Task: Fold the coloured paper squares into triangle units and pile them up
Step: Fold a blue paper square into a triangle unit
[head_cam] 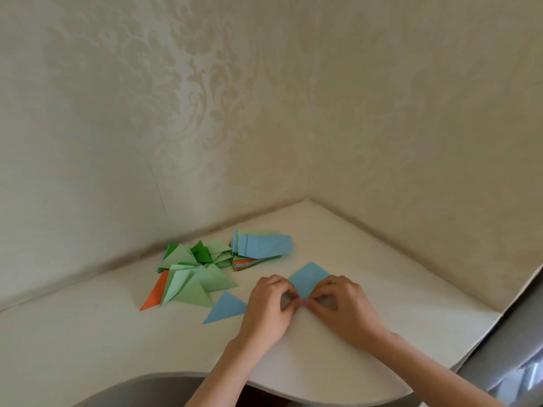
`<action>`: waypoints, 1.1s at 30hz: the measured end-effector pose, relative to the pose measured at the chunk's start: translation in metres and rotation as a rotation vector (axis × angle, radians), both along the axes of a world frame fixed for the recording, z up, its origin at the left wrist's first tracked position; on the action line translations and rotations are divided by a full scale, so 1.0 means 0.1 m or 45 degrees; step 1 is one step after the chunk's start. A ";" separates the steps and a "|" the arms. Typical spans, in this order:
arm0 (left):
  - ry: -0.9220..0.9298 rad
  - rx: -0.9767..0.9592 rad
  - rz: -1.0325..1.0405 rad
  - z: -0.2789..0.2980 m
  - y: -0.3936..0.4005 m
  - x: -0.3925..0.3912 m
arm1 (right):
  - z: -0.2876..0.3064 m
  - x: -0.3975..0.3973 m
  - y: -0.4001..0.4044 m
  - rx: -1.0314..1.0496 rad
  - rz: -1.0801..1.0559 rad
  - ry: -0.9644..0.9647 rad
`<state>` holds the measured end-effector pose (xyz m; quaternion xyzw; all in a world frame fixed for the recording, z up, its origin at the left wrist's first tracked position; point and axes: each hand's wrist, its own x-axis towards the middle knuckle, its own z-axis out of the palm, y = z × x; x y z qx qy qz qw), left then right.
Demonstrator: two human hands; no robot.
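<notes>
White corner table (382, 289), set against two walls with pale damask wallpaper (205, 98). Blue paper square (308, 277): lying on the table near its front edge, one corner pointing toward the wall corner, its near corner under both hands. Left hand (270, 306): fingers curled, thumb and fingertips pinching the paper's near left edge. Right hand (343, 304): fingers curled likewise, pinching the near right edge; the two hands' fingertips meet at the centre. Finished blue triangle unit (224, 308): flat on the table, just left of the left hand. Pile of folded triangles (194, 274): light green and dark green, one orange at its near left edge, further left. Stack of unfolded squares (258, 248): blue on top, orange and green edges showing below, behind the hands, touching the pile.
</notes>
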<state>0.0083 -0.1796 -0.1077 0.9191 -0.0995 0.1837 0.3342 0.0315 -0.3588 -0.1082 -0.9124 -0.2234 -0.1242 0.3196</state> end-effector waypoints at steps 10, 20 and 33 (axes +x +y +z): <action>0.179 -0.162 0.043 0.04 0.01 0.07 | 0.30 0.25 0.08 -0.050 0.001 0.635; 0.379 -0.145 -0.173 0.12 0.17 0.02 | 0.32 0.10 0.04 -0.272 0.106 0.459; -0.047 0.288 -0.209 0.16 0.10 -0.13 | 0.38 0.01 -0.15 -0.228 0.293 0.331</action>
